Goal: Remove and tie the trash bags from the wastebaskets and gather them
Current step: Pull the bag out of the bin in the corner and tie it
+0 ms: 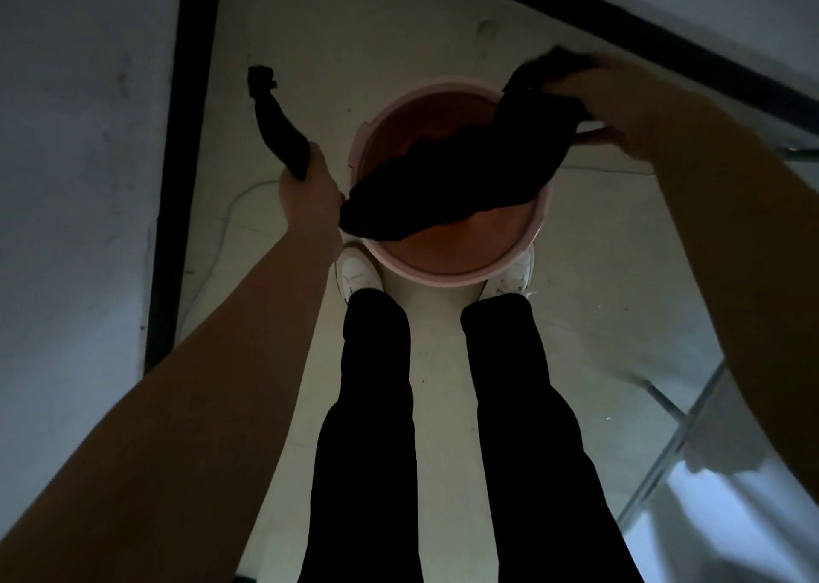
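Gripping the trash bag [443, 183], left hand [310, 192] and right hand [620, 104] hold its ends, seemingly untied, over the wastebasket [443, 270].

round pink plastic wastebasket [447, 272]: on pale floor [310, 28]
black plastic trash bag [443, 183]: across wastebasket mouth, ends out left and right

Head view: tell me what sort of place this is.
Probably a corner of a dim indoor room, home or office I cannot tell: a dark baseboard under a pale wall, a light hard floor, and a pink wastebasket with a black trash bag.
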Action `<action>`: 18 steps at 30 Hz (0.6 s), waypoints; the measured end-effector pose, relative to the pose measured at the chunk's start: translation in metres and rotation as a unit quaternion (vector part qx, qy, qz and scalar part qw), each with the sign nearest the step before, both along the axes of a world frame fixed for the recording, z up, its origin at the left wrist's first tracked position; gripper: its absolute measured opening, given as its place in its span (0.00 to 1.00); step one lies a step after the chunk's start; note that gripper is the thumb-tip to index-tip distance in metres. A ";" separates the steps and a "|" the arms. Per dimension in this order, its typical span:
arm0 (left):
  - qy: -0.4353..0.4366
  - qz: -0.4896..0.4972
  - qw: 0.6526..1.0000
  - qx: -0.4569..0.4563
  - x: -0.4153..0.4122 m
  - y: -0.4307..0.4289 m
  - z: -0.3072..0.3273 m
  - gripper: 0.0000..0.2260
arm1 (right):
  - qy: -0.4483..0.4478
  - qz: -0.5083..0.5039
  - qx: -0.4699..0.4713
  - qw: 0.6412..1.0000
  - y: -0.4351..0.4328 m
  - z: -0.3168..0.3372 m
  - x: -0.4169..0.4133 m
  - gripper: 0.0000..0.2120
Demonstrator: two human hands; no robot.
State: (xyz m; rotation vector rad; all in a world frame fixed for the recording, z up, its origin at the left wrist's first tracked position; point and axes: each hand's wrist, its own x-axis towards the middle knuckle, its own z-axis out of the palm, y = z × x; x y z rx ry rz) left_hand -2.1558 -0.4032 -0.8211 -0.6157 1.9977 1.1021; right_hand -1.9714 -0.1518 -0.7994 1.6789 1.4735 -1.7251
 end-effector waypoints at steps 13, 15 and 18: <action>0.017 0.015 1.000 -0.002 0.003 0.009 0.001 0.08 | -0.082 -0.160 0.204 0.962 -0.136 -0.049 0.043 0.42; 0.023 -0.008 1.000 -0.013 0.005 0.004 -0.002 0.06 | -0.058 -0.168 0.223 0.959 -0.152 -0.049 0.030 0.54; 0.038 -0.061 0.997 -0.013 0.007 -0.005 -0.005 0.06 | -0.054 -0.150 0.235 0.959 -0.143 -0.047 -0.004 0.62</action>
